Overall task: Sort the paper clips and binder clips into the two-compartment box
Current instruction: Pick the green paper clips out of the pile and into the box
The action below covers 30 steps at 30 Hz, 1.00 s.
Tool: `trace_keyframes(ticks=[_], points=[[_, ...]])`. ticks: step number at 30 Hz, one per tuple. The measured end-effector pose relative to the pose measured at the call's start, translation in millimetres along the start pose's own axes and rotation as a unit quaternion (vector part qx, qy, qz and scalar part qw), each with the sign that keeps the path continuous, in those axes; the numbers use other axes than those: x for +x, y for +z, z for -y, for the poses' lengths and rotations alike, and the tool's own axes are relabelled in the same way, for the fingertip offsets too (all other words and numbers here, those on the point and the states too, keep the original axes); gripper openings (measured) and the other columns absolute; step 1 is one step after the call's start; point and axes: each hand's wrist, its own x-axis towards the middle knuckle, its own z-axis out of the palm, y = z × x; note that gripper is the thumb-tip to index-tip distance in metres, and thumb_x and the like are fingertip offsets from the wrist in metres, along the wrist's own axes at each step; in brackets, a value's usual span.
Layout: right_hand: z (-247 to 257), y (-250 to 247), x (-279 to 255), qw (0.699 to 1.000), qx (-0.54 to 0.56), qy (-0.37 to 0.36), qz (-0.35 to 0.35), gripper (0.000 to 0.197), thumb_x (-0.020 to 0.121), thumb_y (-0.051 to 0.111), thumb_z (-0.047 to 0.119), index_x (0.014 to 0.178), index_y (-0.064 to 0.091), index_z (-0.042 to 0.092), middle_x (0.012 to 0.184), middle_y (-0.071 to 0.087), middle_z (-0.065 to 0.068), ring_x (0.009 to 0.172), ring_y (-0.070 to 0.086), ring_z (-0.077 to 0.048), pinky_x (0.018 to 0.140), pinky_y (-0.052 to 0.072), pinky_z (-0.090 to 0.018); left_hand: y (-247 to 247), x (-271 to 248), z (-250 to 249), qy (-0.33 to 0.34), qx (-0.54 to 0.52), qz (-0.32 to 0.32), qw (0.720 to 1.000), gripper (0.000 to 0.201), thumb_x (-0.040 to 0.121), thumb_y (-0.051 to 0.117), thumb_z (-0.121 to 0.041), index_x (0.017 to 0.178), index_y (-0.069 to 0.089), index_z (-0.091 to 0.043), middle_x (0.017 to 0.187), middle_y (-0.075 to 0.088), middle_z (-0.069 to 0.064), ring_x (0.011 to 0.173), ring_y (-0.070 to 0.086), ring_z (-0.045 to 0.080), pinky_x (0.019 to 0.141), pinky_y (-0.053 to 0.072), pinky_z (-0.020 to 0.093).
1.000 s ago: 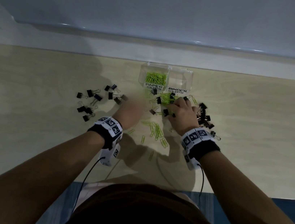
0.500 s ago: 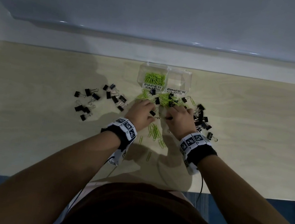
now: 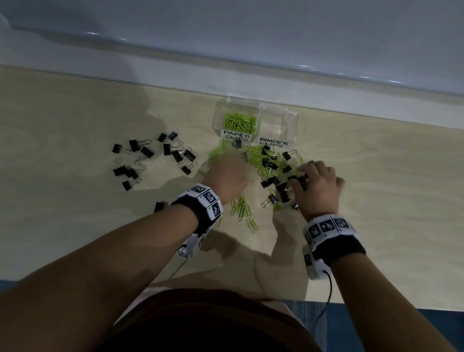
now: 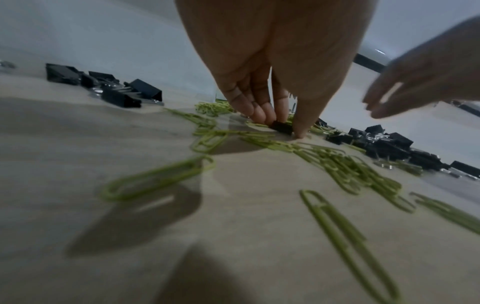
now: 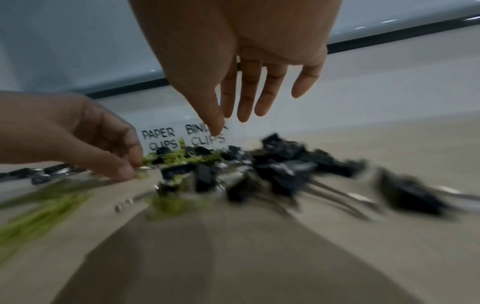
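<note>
Your table (image 3: 43, 194) carries a clear two-compartment box (image 3: 255, 122) at its far edge. The left compartment, labelled PAPER CLIPS, holds a heap of green paper clips (image 3: 240, 121). The right compartment, labelled BINDER CLIPS, shows nothing inside it.

Directly in front of the box lies a mixed pile (image 3: 268, 163) of green paper clips and black binder clips, touching and overlapping one another. One binder clip (image 3: 236, 143) lies against the PAPER CLIPS label. A separate scatter of binder clips (image 3: 152, 158) lies well to the left, apart from the pile. A single binder clip (image 3: 160, 206) lies just beside your left wrist. A small bunch of loose paper clips (image 3: 242, 210) lies between your two wrists, nearer to you than the pile.

Your left hand (image 3: 226, 175) reaches into the left part of the mixed pile. In the left wrist view, its fingers (image 4: 259, 111) and thumb are drawn together and pinch a small black binder clip (image 4: 281, 127) against the table, with paper clips all around it.

Your right hand (image 3: 317, 187) hovers over a cluster of binder clips (image 3: 282, 187) at the right of the pile. In the right wrist view, its fingers (image 5: 246, 96) are extended and spread, pointing downward, and grasp nothing. That view is blurred, so contact with the clips cannot be determined.
</note>
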Motion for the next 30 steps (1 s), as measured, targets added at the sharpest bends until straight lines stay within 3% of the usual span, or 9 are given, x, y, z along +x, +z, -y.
trace_keyframes(ticks=[5, 8, 12, 15, 18, 20, 22, 24, 30], points=[[61.7, 16.9, 34.0, 0.986, 0.004, -0.162, 0.049, 0.025, 0.077, 0.060, 0.004, 0.095, 0.069, 0.019, 0.095, 0.069, 0.001, 0.090, 0.058, -0.024, 0.083, 0.040, -0.040, -13.8, -13.9, 13.5, 0.010, -0.063, -0.037, 0.997, 0.018, 0.078, 0.062, -0.015, 0.096, 0.061, -0.010, 0.099, 0.060, 0.008, 0.094, 0.054, 0.024, 0.082, 0.048, 0.035], [83.5, 33.2, 41.6, 0.977, -0.033, -0.192, 0.085, 0.029, 0.078, 0.059, 0.005, 0.100, 0.067, 0.022, 0.098, 0.069, 0.001, 0.094, 0.057, -0.026, 0.083, 0.041, -0.040, -29.0, -23.8, 42.1, -0.024, -0.073, -0.068, 0.995, 0.022, 0.076, 0.062, -0.015, 0.097, 0.058, -0.011, 0.098, 0.057, 0.009, 0.094, 0.054, 0.026, 0.082, 0.049, 0.038], [87.7, 45.0, 43.0, 0.975, -0.070, -0.179, 0.113, 0.036, 0.078, 0.058, 0.005, 0.111, 0.062, 0.019, 0.110, 0.064, -0.001, 0.105, 0.051, -0.028, 0.087, 0.038, -0.042, -45.0, -25.6, 68.4, -0.001, 0.007, -0.091, 0.996, 0.032, 0.076, 0.054, -0.018, 0.106, 0.058, -0.009, 0.102, 0.056, 0.011, 0.099, 0.049, 0.031, 0.086, 0.046, 0.043], [88.5, 44.0, 38.2, 0.980, -0.058, -0.167, 0.093, 0.036, 0.075, 0.060, 0.001, 0.109, 0.062, 0.014, 0.109, 0.064, -0.006, 0.105, 0.052, -0.030, 0.088, 0.039, -0.046, -45.5, -15.1, 57.5, 0.040, 0.050, -0.030, 0.998, 0.048, 0.078, 0.054, -0.018, 0.125, 0.050, -0.007, 0.121, 0.053, 0.013, 0.111, 0.046, 0.032, 0.095, 0.041, 0.045], [84.9, 38.8, 33.9, 0.979, -0.019, -0.183, 0.083, 0.039, 0.073, 0.058, -0.002, 0.110, 0.061, 0.008, 0.105, 0.063, -0.013, 0.100, 0.056, -0.033, 0.086, 0.041, -0.047, -39.4, -1.4, 40.5, 0.056, 0.086, 0.032, 0.994, 0.065, 0.083, 0.055, -0.020, 0.142, 0.030, -0.007, 0.143, 0.037, 0.011, 0.130, 0.033, 0.028, 0.109, 0.031, 0.042], [77.8, 34.4, 29.1, 0.974, 0.035, -0.206, 0.082, 0.035, 0.069, 0.057, -0.010, 0.102, 0.062, 0.002, 0.094, 0.064, -0.017, 0.082, 0.062, -0.034, 0.072, 0.046, -0.038, -35.0, 4.7, 34.6, 0.056, 0.108, 0.054, 0.991, 0.069, 0.087, 0.054, -0.024, 0.145, 0.022, -0.006, 0.150, 0.028, 0.010, 0.136, 0.026, 0.027, 0.113, 0.026, 0.040], [65.5, 29.4, 21.8, 0.971, 0.076, -0.208, 0.086, 0.028, 0.067, 0.056, -0.016, 0.088, 0.061, 0.001, 0.083, 0.061, -0.015, 0.065, 0.059, -0.031, 0.057, 0.046, -0.029, -31.1, 5.1, 32.0, 0.052, 0.119, 0.050, 0.990, 0.064, 0.088, 0.052, -0.025, 0.143, 0.025, -0.005, 0.147, 0.031, 0.011, 0.134, 0.028, 0.027, 0.112, 0.028, 0.040], [47.6, 22.8, 12.9, 0.977, 0.088, -0.183, 0.071, 0.023, 0.070, 0.055, -0.014, 0.084, 0.060, 0.004, 0.083, 0.059, -0.011, 0.062, 0.056, -0.027, 0.051, 0.050, -0.033, -26.9, 1.1, 30.2, 0.056, 0.122, 0.025, 0.991, 0.053, 0.089, 0.050, -0.024, 0.137, 0.036, -0.007, 0.136, 0.043, 0.011, 0.124, 0.037, 0.029, 0.103, 0.034, 0.040], [-20.9, 6.4, -13.3, 0.992, 0.105, -0.070, -0.018, 0.014, 0.077, 0.063, -0.004, 0.087, 0.065, 0.006, 0.087, 0.061, -0.010, 0.068, 0.059, -0.027, 0.055, 0.052, -0.036, -22.2, 4.1, 22.5, 0.024, 0.060, -0.026, 0.998, 0.034, 0.089, 0.050, -0.025, 0.119, 0.050, -0.009, 0.118, 0.052, 0.010, 0.110, 0.044, 0.027, 0.095, 0.040, 0.039]])
